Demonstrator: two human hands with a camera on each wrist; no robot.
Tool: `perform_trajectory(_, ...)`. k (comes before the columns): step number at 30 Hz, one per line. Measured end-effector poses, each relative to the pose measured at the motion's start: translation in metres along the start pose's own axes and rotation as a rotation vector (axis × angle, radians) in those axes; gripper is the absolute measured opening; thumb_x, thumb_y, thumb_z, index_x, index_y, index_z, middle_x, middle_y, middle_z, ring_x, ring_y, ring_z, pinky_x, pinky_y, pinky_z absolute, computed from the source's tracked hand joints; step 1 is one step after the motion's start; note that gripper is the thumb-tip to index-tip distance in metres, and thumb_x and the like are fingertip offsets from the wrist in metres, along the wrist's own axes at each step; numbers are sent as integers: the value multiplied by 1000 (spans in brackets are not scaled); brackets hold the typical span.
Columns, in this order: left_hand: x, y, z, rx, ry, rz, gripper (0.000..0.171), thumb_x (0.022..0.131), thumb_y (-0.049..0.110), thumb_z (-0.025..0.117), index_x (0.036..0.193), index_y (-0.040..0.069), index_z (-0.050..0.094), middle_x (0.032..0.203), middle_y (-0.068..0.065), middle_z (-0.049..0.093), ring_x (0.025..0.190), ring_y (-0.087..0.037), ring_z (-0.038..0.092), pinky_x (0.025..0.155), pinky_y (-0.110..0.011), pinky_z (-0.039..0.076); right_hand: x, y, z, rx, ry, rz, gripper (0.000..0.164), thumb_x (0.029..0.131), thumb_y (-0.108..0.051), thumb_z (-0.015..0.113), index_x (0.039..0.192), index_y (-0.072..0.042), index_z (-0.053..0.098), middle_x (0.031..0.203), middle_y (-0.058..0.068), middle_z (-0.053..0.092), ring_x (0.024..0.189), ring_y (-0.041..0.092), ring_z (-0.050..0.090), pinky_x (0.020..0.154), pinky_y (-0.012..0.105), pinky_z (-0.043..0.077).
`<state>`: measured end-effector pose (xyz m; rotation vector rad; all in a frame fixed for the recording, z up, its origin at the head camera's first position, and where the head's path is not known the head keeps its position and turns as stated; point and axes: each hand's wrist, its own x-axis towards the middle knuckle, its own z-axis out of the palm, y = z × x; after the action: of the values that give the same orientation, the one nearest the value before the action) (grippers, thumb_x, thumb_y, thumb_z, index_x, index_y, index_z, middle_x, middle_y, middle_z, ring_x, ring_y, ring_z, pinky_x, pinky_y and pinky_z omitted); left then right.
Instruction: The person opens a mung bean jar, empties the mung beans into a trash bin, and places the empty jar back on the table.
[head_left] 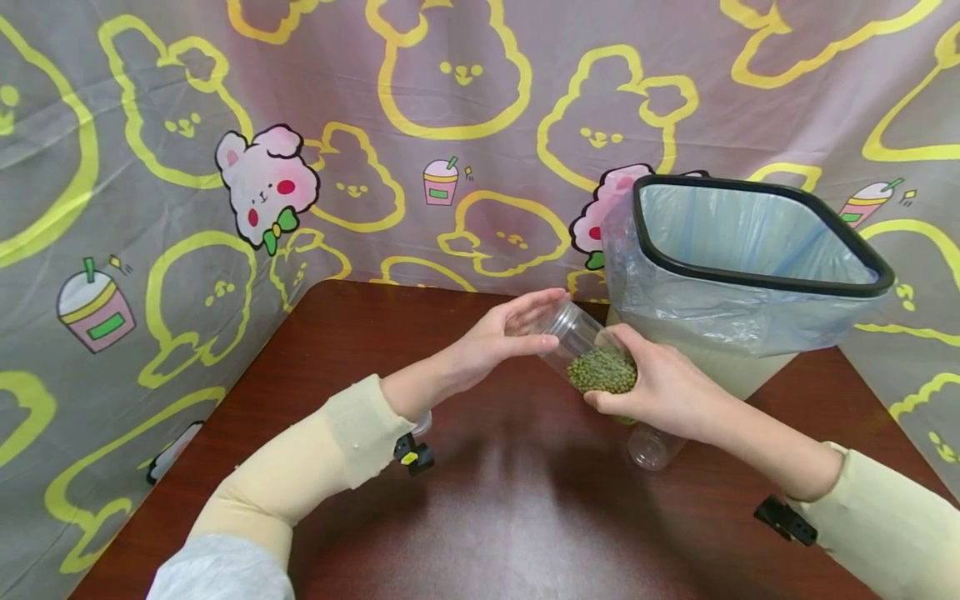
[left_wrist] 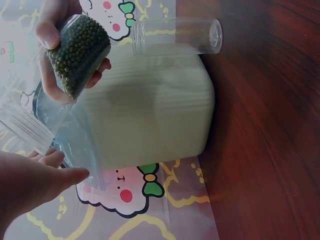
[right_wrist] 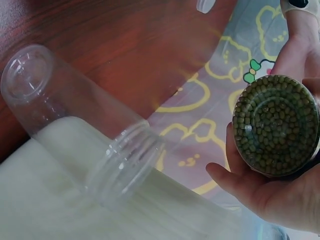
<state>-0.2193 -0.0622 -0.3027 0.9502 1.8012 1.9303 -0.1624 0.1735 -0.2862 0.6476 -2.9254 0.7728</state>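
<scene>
A grey-pink cloth (head_left: 495, 162) printed with yellow outlined rabbits and drink cups hangs behind the bin (left_wrist: 160, 110) and to both sides of it. The dark red-brown bench (head_left: 517, 525) carries the bin and spreads in front of it and to its left. The pale bin stands upright, with a clear bluish liner (head_left: 742, 321) folded over its black rim. In front of the bin, the right hand (head_left: 663, 387) is clamped round the lower part of a clear jar (head_left: 585, 342). Farther left of the bin, the left hand (head_left: 498, 333) has thumb and fingers extended and apart on either side of the jar's neck; whether they touch it cannot be told. That jar tilts, raised off the bench, its neck pointing up and away from the bin. A second clear jar (left_wrist: 175, 35) stands upright just beside the bin's near side, threaded neck upward. Green beans (head_left: 602, 372) lie gathered in the raised jar's base. Well left of the bin is a small whitish piece (right_wrist: 205, 5), partly cut off by the right wrist view.
</scene>
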Motion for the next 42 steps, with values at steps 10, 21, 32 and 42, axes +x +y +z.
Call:
perform_trajectory(10, -4, 0, -1, 15, 32, -3, 59, 91, 3, 58, 146, 0, 39, 149, -11, 42, 136, -16, 39, 104, -31, 36, 1, -3, -4, -11, -10, -10, 63, 75, -37, 82, 123, -10, 51, 90, 4, 64, 73, 16, 59, 63, 34, 49)
perform_trajectory(21, -7, 4, -3, 128, 30, -21, 56, 93, 1, 60, 145, -1, 40, 146, -14, 45, 130, -22, 47, 99, -33, 42, 0, -3, -6, -10, -32, -18, 69, 76, -45, 82, 126, -10, 50, 90, 3, 62, 73, 15, 58, 63, 34, 48)
perform_trajectory(32, -8, 5, -1, 187, 18, -1, 55, 94, 1, 59, 145, -4, 39, 142, -18, 47, 124, -26, 52, 96, -34, 46, -2, -4, -7, -62, -49, 10, 80, 72, -65, 75, 127, -13, 50, 85, 0, 61, 70, 14, 57, 61, 34, 46)
perform_trajectory(42, -12, 2, -8, 813, 3, 201, 50, 94, 28, 65, 136, 8, 47, 109, 1, 65, 95, -3, 62, 85, -33, 50, -3, -1, -7, -54, -41, -56, 75, 74, -60, 76, 126, -13, 51, 87, -1, 61, 70, 12, 57, 62, 33, 47)
